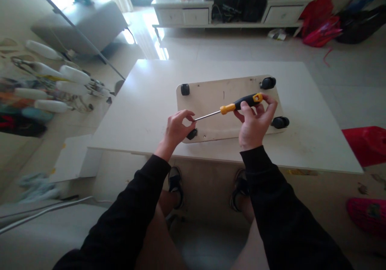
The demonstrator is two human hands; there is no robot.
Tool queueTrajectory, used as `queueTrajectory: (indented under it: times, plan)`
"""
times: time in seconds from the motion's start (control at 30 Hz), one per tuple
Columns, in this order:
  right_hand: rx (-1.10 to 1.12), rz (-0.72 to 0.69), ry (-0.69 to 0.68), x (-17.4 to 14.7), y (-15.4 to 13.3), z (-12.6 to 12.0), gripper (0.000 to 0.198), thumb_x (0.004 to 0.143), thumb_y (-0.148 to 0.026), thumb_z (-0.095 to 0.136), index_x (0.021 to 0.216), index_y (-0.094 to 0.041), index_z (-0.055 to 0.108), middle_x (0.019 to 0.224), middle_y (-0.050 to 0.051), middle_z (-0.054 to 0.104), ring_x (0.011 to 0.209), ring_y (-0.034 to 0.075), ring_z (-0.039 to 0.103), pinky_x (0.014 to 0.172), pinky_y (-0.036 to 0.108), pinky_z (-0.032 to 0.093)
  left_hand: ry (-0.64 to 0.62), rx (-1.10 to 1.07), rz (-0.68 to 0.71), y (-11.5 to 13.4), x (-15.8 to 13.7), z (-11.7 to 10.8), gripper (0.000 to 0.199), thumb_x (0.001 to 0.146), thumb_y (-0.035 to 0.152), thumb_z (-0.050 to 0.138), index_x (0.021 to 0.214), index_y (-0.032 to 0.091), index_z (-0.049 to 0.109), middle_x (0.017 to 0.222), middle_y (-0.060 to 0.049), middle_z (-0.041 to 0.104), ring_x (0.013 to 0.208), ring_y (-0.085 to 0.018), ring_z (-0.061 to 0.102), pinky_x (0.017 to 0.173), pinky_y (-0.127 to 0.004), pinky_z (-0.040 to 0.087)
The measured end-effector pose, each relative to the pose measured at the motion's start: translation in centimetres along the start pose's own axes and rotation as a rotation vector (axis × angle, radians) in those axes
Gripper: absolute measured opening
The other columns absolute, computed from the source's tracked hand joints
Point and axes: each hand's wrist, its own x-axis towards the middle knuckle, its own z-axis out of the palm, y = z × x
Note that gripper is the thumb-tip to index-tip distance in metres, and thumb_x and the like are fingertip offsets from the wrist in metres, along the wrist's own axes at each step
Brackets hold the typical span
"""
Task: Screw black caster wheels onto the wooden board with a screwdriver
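My right hand (pixel 256 119) grips the black and yellow handle of a screwdriver (pixel 227 108), whose metal shaft slants down to the left. At its tip, the thumb and forefinger of my left hand (pixel 177 128) are pinched together; whether they hold a screw or just the tip is too small to make out. Beneath both hands lies a pale rounded board (pixel 211 97) with black casters at its corners: one at the far left (pixel 185 89), one at the far right (pixel 268 82), one at the near right (pixel 280 122). The near-left caster (pixel 191 133) is partly covered by my left hand.
The board rests on a white table (pixel 144 101). Beyond it stands a white TV cabinet (pixel 181 16). A grey bench (pixel 84 25) and a blurred rack with white rollers (pixel 72 75) are at the left. Red bags (pixel 322 29) lie at the far right.
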Motion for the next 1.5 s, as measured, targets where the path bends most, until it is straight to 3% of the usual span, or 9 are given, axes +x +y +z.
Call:
queueTrajectory:
  times: [0.17, 0.33, 0.57, 0.77, 0.87, 0.97, 1.07, 1.37, 1.5]
  plan:
    - [-0.115, -0.146, 0.028, 0.8, -1.7, -0.6, 0.057, 0.084, -0.046, 0.078, 0.131, -0.036, 0.048, 0.123, 0.004, 0.059, 0.095, 0.019, 0.071, 0.076, 0.047, 0.069, 0.006, -0.052, -0.059, -1.1, 0.4, 0.3, 0.069, 0.065, 0.02, 0.097, 0.126, 0.023, 0.065, 0.124, -0.009, 0.072, 0.106, -0.023, 0.072, 0.092, -0.039, 0.06]
    - [-0.316, -0.311, 0.032, 2.2, -3.9, -2.4, 0.059, 0.085, -0.047, 0.077, 0.139, -0.036, 0.055, 0.142, 0.009, 0.055, 0.125, 0.028, 0.064, 0.09, 0.05, 0.068, 0.158, -0.039, -0.302, -2.4, 0.7, 0.8, 0.038, 0.079, 0.012, 0.079, 0.113, 0.022, 0.064, 0.116, -0.01, 0.069, 0.103, -0.023, 0.071, 0.084, -0.036, 0.06]
    - [-0.514, -0.543, 0.013, 3.8, -4.0, -4.4, 0.058, 0.09, -0.047, 0.067, 0.142, -0.026, 0.056, 0.134, 0.012, 0.055, 0.117, 0.027, 0.064, 0.068, 0.034, 0.065, 0.118, -0.024, -0.467, -2.7, 0.9, 1.0, 0.03, 0.08, 0.009, 0.072, 0.107, 0.02, 0.063, 0.118, -0.011, 0.068, 0.101, -0.022, 0.069, 0.089, -0.039, 0.06]
    - [-0.59, -0.691, 0.051, 4.3, -6.6, -4.5, 0.06, 0.094, -0.052, 0.06, 0.149, -0.03, 0.051, 0.132, 0.011, 0.053, 0.116, 0.026, 0.065, 0.07, 0.036, 0.067, 0.104, -0.041, -0.483, -2.2, 1.1, 1.0, 0.028, 0.079, 0.007, 0.071, 0.103, 0.02, 0.063, 0.114, -0.009, 0.068, 0.098, -0.021, 0.068, 0.091, -0.04, 0.059]
    - [-0.599, -0.679, -0.003, 4.2, -6.0, -4.4, 0.055, 0.094, -0.044, 0.063, 0.147, -0.03, 0.054, 0.131, 0.011, 0.058, 0.114, 0.025, 0.067, 0.068, 0.033, 0.066, 0.105, -0.052, -0.486, -2.1, 1.1, 1.0, 0.027, 0.08, 0.006, 0.071, 0.102, 0.02, 0.063, 0.113, -0.01, 0.068, 0.098, -0.022, 0.068, 0.091, -0.039, 0.059]
    - [-0.663, -0.55, -0.175, 4.0, -4.4, -4.4, 0.048, 0.092, -0.031, 0.065, 0.14, -0.027, 0.06, 0.127, 0.011, 0.064, 0.105, 0.022, 0.068, 0.066, 0.031, 0.066, 0.096, -0.057, -0.502, -2.0, 1.2, 0.9, 0.027, 0.08, 0.006, 0.07, 0.103, 0.019, 0.063, 0.114, -0.011, 0.068, 0.1, -0.023, 0.068, 0.09, -0.039, 0.059]
    - [-0.677, -0.44, -0.238, 4.0, -3.3, -4.6, 0.049, 0.09, -0.027, 0.067, 0.138, -0.026, 0.062, 0.126, 0.011, 0.065, 0.105, 0.022, 0.066, 0.07, 0.033, 0.067, 0.082, -0.067, -0.509, -1.9, 1.1, 0.7, 0.028, 0.08, 0.005, 0.068, 0.103, 0.019, 0.063, 0.116, -0.011, 0.068, 0.101, -0.023, 0.068, 0.089, -0.039, 0.059]
    - [-0.667, -0.475, 0.022, 4.2, -5.8, -5.4, 0.055, 0.086, -0.027, 0.072, 0.139, -0.025, 0.059, 0.135, 0.013, 0.062, 0.106, 0.024, 0.065, 0.067, 0.032, 0.06, 0.1, -0.077, -0.507, -2.0, 1.3, 0.4, 0.026, 0.08, 0.006, 0.068, 0.1, 0.021, 0.062, 0.114, -0.01, 0.07, 0.1, -0.022, 0.069, 0.088, -0.037, 0.06]
    - [-0.6, -0.38, 0.107, 3.5, -7.4, -4.7, 0.056, 0.087, -0.025, 0.071, 0.14, -0.019, 0.058, 0.137, 0.017, 0.06, 0.111, 0.025, 0.066, 0.071, 0.031, 0.058, 0.099, -0.077, -0.51, -1.9, 1.4, 0.6, 0.024, 0.08, 0.006, 0.069, 0.098, 0.021, 0.063, 0.114, -0.01, 0.071, 0.1, -0.022, 0.069, 0.088, -0.038, 0.06]
